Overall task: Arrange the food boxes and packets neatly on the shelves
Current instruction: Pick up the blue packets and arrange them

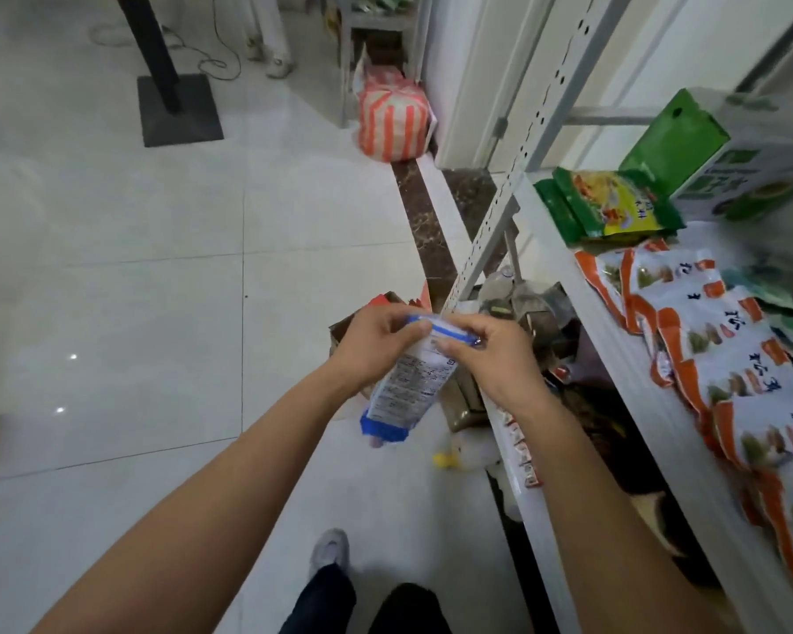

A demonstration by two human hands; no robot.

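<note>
Both hands hold a white and blue food packet (pixel 408 386) above the floor, just left of the shelf. My left hand (pixel 374 340) grips its upper left edge. My right hand (pixel 486 354) pinches the blue top strip from the right. The packet hangs tilted, its blue bottom toward me. On the white shelf (pixel 623 359) to the right lie several orange and white packets (pixel 715 340) in an overlapping row, green and yellow packets (pixel 614 205) behind them, and a green and white box (pixel 724 162) at the back.
A perforated shelf post (pixel 518 176) slants up beside the hands. A cardboard box (pixel 362 322) and loose clutter sit on the floor under the shelf. An orange striped bag (pixel 394 116) and a black stand base (pixel 179 107) stand farther off on the tiled floor. Another person's legs (pixel 271 34) show at the top.
</note>
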